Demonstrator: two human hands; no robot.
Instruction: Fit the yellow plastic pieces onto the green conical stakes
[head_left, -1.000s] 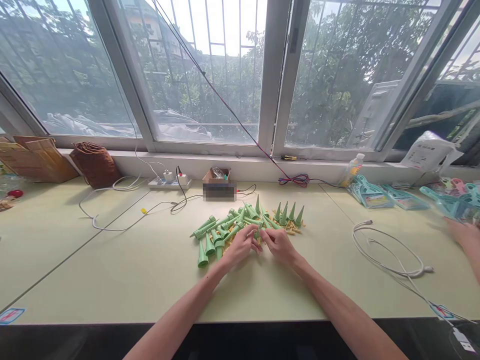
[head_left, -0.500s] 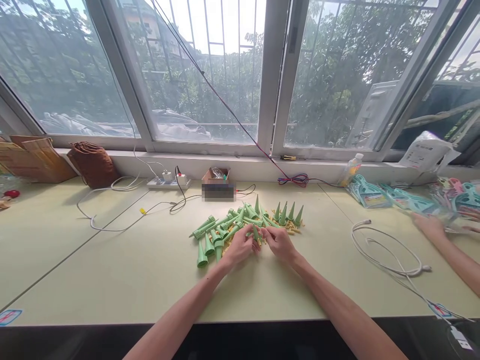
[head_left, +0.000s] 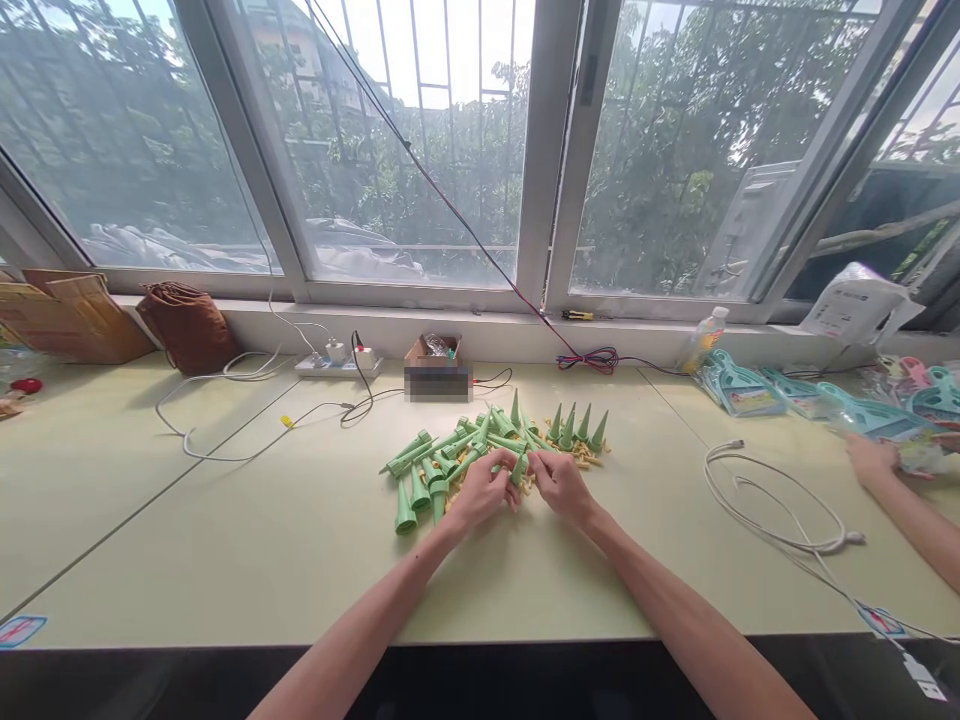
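My left hand [head_left: 481, 488] is closed on a green plastic spike [head_left: 518, 469], its pointed end up, at the front of the pile. Right beside it, my right hand [head_left: 559, 484] is pinched, thumb against fingers; whatever lies in that pinch is too small to make out. Around both hands spreads a heap of green spikes [head_left: 405, 512], hollow and cone-shaped with wide collars, some lying and some upright. A few green spikes [head_left: 598, 432] stand in a group to the right, with small yellowish pegs [head_left: 587, 457] scattered among and under them.
Behind the heap sit a small cardboard box [head_left: 433, 350] and a power strip [head_left: 337, 367] with cables. A coiled white cable [head_left: 776, 545] lies to the right. Further right, another person's hand [head_left: 874, 462] touches bagged teal items [head_left: 885, 415]. A brown bag [head_left: 187, 330] stands at the left.
The green spike in my left hand now shows more, tilted slightly right. My hands stay close together. The other person's hand has moved a little to the right.
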